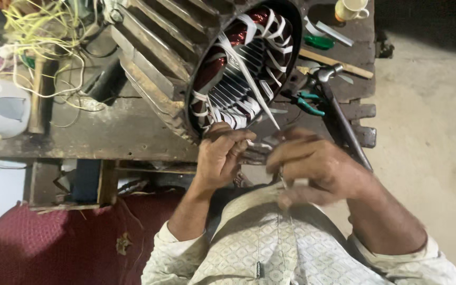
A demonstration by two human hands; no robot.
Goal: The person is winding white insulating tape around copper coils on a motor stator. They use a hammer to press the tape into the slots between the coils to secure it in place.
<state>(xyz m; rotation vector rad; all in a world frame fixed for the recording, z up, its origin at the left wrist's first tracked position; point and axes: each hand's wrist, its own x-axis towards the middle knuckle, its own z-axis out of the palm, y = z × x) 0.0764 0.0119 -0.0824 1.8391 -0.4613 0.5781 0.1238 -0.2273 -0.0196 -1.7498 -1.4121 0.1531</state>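
both hands at frame centre, below motor stator point(238, 63) on bench point(122, 132). left hand point(220, 155) pinched shut on white strip point(254, 87) from windings. right hand point(317, 166) curled, blurred, grip unclear. hammer point(339, 116) right.

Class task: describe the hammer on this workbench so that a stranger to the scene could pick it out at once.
Start at the big ribbed motor housing on the dark workbench. Just right of its open end lies the hammer, beyond the right hand. Unlike the green-handled pliers beside it, it has a long dark handle and a shiny metal head.

No packages, signs, screens visible; possibly small dark tag on shirt hem point(258, 270), blurred.
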